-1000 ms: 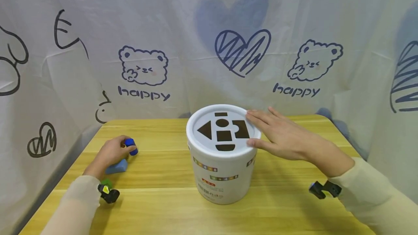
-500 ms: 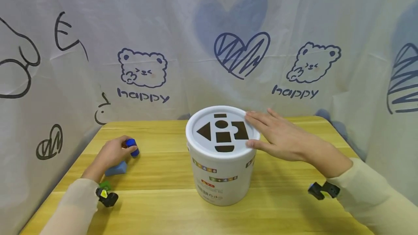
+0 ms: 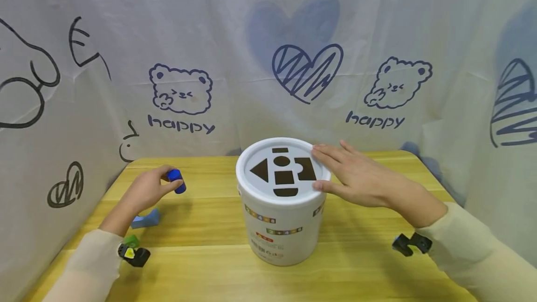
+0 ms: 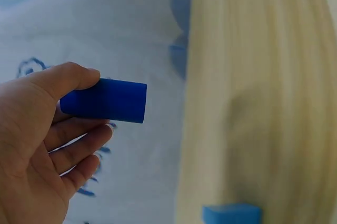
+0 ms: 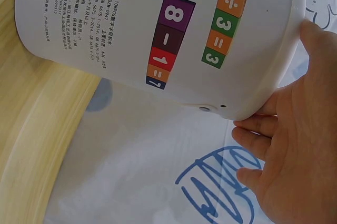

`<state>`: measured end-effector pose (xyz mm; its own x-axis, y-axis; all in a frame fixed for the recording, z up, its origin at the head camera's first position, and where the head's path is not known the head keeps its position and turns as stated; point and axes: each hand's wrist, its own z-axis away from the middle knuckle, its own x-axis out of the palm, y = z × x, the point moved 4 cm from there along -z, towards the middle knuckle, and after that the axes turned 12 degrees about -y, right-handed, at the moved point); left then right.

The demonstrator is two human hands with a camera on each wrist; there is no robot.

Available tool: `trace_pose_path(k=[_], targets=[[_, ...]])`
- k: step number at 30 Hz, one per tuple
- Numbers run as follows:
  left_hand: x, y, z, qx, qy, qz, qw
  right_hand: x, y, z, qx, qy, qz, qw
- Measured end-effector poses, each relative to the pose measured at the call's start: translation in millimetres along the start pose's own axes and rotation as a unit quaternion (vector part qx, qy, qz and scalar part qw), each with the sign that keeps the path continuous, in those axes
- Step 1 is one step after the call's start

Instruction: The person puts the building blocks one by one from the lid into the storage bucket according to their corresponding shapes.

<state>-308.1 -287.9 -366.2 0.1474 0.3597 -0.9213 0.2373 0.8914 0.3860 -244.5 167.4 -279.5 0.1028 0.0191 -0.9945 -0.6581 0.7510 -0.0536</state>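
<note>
Above the left part of the wooden table (image 3: pixel 201 260): blue cylinder (image 3: pixel 178 181), apparently off the surface, shadow below. Held near one end between thumb and fingers of the left hand (image 3: pixel 148 188), the grip only as wide as the cylinder; remaining fingers loosely bent. Long axis steep, tilted slightly in the head view; free end downward, away from the palm. Well apart, to the right of these fingers: white tub (image 3: pixel 299 246), upright, with cut-out lid (image 3: pixel 302 188), one opening round. Nearer to the tub: right hand (image 3: pixel 356 176), fingers and thumb extended, touching the lid's edge, nothing gripped. Finish of cylinder: plain deep blue, smooth-sided, flat-ended, longer than wide. Near the left wrist: pale blue block (image 3: pixel 147 219), green block (image 3: pixel 132 240).
</note>
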Motion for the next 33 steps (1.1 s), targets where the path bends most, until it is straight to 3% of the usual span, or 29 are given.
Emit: trace_pose_path(k=[6, 16, 26, 33], targets=[[-16.8, 34.0, 5.7, 0.015, 0.003, -0.008, 0.9998, 1, 0, -0.5, 0.0, 0.001, -0.002, 1.0], [-39.4, 88.1, 16.5, 0.073, 0.016, -0.008, 0.9972, 1, 0, -0.2, 0.005, -0.002, 0.002, 1.0], [-57.3, 129.6, 21.3, 0.133, 0.019, 0.023, 0.9907, 1, 0, 0.1, 0.006, -0.001, 0.001, 1.0], [-70.6, 156.5, 18.0, 0.172, 0.026, 0.018, 0.9847, 2, 0, 0.4, 0.004, 0.001, 0.002, 1.0]])
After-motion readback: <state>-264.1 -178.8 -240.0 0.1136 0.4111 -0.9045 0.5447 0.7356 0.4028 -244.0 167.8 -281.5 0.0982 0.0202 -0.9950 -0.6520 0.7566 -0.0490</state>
